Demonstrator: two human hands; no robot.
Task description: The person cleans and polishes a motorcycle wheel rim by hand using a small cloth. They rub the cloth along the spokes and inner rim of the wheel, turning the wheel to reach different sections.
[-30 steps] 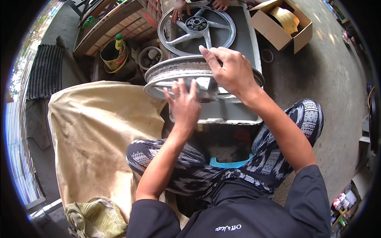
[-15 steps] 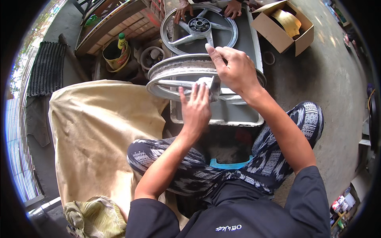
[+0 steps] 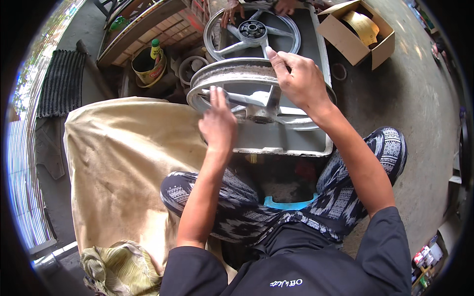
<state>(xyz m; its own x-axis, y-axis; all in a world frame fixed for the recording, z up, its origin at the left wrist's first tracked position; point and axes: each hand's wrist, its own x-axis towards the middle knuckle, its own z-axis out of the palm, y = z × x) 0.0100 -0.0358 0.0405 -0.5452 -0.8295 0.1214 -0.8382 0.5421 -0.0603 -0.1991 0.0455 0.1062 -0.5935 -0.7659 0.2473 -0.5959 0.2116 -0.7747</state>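
A grey motorcycle wheel rim point(image 3: 232, 71), wet and whitish in patches, is held tilted over a shallow grey tray point(image 3: 301, 140). My right hand point(image 3: 303, 81) grips its upper right edge, thumb raised at the front. My left hand point(image 3: 218, 121), smeared by motion, has two fingers stretched out against a spoke near the left edge. Whether anything thin lies under those fingers is hidden. White foam shows behind the spokes by the hub. A second wheel rim point(image 3: 252, 29) leans at the tray's far end, with another person's hands point(image 3: 232, 12) on it.
An open cardboard box point(image 3: 340, 37) with a yellowish sheet stands at the far right. A yellow bucket point(image 3: 148, 69) with a green-capped bottle and a round pot point(image 3: 190, 69) are at the left. Tan cloth point(image 3: 123, 158) drapes left of my knees; a striped cloth point(image 3: 118, 269) lies on it.
My left hand has slid left and slightly up, from beside the hub to the spoke near the left edge. The wheel rim has turned a little; my right hand keeps its grip.
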